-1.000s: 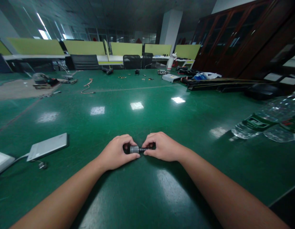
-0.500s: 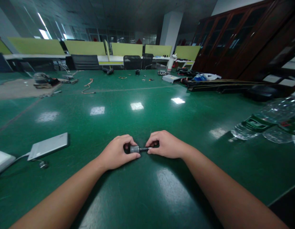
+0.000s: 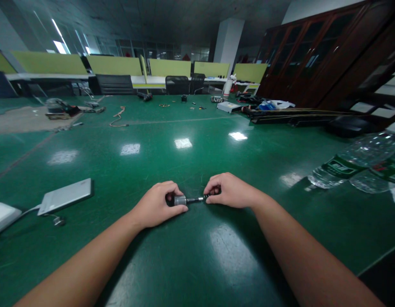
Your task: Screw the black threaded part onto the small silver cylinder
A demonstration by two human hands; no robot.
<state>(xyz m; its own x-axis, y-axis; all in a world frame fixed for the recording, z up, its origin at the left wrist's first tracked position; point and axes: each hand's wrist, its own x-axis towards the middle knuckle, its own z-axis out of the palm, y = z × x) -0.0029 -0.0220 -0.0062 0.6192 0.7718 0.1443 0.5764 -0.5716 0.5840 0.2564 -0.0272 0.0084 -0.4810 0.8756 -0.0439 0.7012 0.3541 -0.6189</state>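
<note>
Thumb and fingers of my left hand [image 3: 162, 204] are closed round a silver metal cylinder [image 3: 180, 200] low over the green table [image 3: 159, 149]. A thin dark shaft [image 3: 194, 200] points right from the cylinder, with a lighter metal tip. At that tip my right hand [image 3: 225, 192] pinches a small black coiled part, like a spring [image 3: 206, 196]. Most of the spring is hidden by the fingers, and I cannot tell whether it still surrounds the shaft's end.
Left lie a silver flat box [image 3: 67, 196], a white device [image 3: 4, 217] and a small metal piece [image 3: 59, 221]. Clear plastic bottles [image 3: 340, 166] lie on the right. Farther back are a cord [image 3: 119, 117], a grey box [image 3: 228, 106] and dark strips [image 3: 280, 116].
My right hand has moved a little right, away from the left hand, with the black coiled part. More of the shaft and its light tip show. My left hand has stayed in place.
</note>
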